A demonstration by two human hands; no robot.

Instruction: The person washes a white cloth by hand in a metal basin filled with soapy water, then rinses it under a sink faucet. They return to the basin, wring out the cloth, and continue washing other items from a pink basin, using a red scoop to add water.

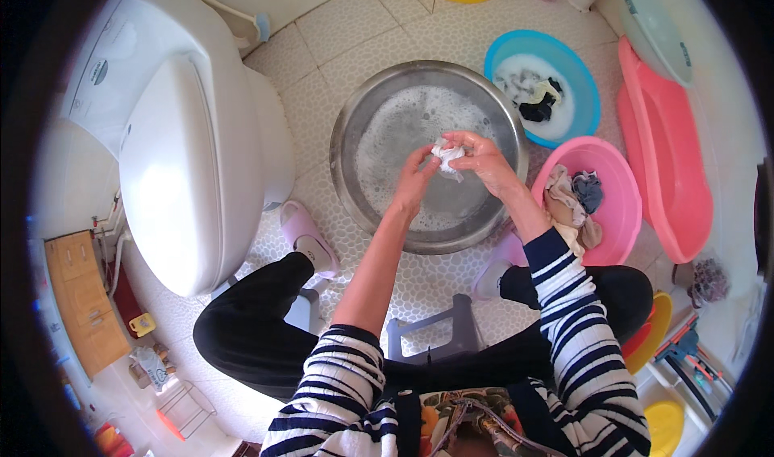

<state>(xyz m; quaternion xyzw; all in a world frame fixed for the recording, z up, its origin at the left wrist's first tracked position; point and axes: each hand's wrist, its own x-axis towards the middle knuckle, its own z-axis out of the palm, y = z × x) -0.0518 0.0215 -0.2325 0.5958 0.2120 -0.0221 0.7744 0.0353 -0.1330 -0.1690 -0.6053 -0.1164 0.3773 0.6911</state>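
Both hands are over a large round metal basin (430,247) of foamy water (399,148). Between them is a small bunched piece of white cloth (448,157), which looks wet. My left hand (416,175) pinches its left side with thumb and fingers. From the right, my right hand (484,162) grips the same cloth, its fingers curled over the top and the thumb below. The cloth's exact kind cannot be told while it is crumpled.
Right of the metal basin stand a blue basin (589,103) with suds and dark cloth, and a pink basin (626,227) holding several garments. A larger pink tub (671,154) leans by the wall. A white toilet (175,172) stands left. My slippered feet flank the metal basin.
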